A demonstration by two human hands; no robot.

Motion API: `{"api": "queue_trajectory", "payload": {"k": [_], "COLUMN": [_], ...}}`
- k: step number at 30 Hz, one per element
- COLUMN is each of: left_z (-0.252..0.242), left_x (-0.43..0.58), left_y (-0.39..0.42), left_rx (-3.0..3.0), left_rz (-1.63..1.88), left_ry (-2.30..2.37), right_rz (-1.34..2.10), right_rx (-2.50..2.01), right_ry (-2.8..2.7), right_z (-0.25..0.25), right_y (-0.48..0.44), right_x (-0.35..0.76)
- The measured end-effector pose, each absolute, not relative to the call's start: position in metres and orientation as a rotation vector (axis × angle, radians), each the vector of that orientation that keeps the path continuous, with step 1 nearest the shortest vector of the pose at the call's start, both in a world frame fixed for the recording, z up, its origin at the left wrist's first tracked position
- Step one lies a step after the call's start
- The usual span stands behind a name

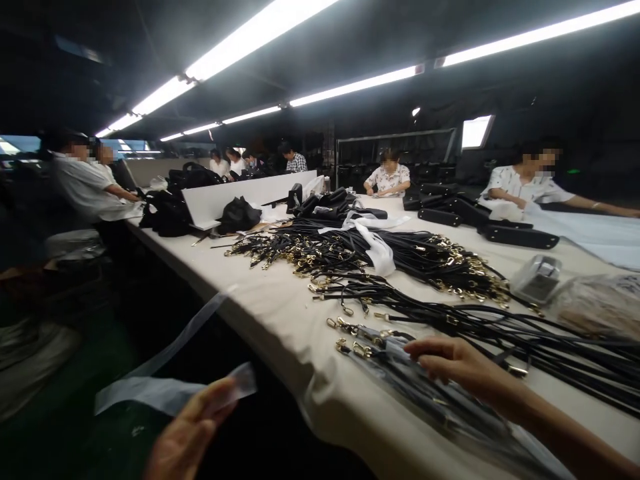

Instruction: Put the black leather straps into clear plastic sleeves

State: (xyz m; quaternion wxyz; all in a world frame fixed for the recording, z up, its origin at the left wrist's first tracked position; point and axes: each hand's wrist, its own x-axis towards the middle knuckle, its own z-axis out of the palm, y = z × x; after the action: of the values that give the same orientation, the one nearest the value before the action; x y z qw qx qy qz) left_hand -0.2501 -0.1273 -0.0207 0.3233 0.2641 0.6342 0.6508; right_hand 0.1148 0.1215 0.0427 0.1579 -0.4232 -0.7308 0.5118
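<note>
My left hand (193, 423), at the bottom left off the table's edge, pinches a long translucent plastic sleeve (155, 395). One end of the sleeve sticks out past the fingertips; the rest trails behind the hand. My right hand (457, 365) reaches over black straps in clear plastic sleeves (400, 380) at the near edge. Its fingers look apart and slightly bent, with the tips at or just above the plastic; whether they touch it is unclear. Gold-coloured clasps (363, 348) show at the strap ends. Beside the hand lie unwrapped black straps (480, 317).
A large heap of black straps (350, 243) with gold clasps covers the middle of the cloth-covered table (280, 320). Further back are black bags (240, 215) and a white board (245, 197). A plastic bag (600, 303) lies at right. Several people work around the table.
</note>
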Motion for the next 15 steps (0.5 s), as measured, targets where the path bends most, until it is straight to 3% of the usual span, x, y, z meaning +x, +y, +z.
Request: {"api": "queue_trajectory", "payload": {"k": [7, 15], "left_z": [-0.019, -0.006], "left_x": [-0.11, -0.082], "left_y": [-0.014, -0.002], "left_rx": [0.97, 1.174], "left_rz": [1.368, 1.046], "left_ry": [1.234, 1.484], "right_rz": [1.147, 1.147], "right_rx": [-1.118, -1.133], "right_ry": [-2.377, -2.358], "right_z": [0.057, 0.042], "right_y": [0.072, 0.063], "right_x": [0.118, 0.11]}}
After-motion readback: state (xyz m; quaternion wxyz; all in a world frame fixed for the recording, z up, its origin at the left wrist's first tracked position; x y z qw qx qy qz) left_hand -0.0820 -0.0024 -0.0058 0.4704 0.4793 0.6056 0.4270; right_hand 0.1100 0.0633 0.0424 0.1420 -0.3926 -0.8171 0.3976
